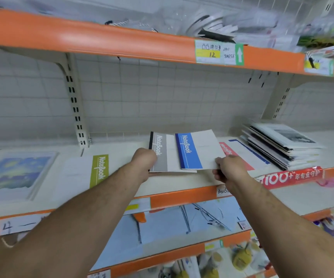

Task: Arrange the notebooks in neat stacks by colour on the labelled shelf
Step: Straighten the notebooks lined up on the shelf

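Both my hands are on the middle shelf (172, 197), one notebook in each. My left hand (143, 163) is curled round the near left corner of the grey notebook (162, 155). The fingers are tucked under, out of sight, so I cannot tell how they lie. My right hand (230, 171) pinches the near right corner of the blue notebook (194, 151), thumb on top and the other fingers curled below.

The blue notebook lies tilted, overlapping the right side of the grey one. I count four notebooks with a coloured strip. The green notebook (100, 170) lies flat on the shelf just left of my left hand. The grey and the blue are in my hands. The red notebook (227, 150) peeks out from behind the blue one's right edge. Just beside the red one lies one white cover with a thin blue line (248, 152).

Further right sits one uneven pile of books (282, 149), too blurred to count. At the far left lies one picture (15, 173) with a blue painting. Two price labels (218, 52) are stuck to the orange front of the shelf above.
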{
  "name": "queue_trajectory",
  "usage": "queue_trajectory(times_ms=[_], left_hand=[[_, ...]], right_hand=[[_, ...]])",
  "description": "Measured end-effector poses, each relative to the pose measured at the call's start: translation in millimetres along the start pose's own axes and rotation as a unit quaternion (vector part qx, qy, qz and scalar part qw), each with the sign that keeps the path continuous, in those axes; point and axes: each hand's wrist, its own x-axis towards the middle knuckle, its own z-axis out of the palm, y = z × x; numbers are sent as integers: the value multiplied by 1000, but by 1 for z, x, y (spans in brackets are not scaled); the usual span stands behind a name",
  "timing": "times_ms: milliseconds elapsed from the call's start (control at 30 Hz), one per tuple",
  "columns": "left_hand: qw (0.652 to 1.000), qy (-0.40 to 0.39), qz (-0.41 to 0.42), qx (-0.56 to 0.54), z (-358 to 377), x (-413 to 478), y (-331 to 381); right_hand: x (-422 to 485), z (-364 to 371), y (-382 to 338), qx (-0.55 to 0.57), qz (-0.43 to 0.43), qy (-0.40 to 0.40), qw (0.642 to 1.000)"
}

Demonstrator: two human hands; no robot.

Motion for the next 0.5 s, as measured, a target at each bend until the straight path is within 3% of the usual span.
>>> queue_trajectory(times_ms=[267,500], left_hand=[[993,115,-19,4,-51,-55,-22],[985,165,-27,-32,-96,-105,-43]], right_hand=[[-50,18,12,5,-14,-92,996],[-91,43,28,-8,-11,-153,988]])
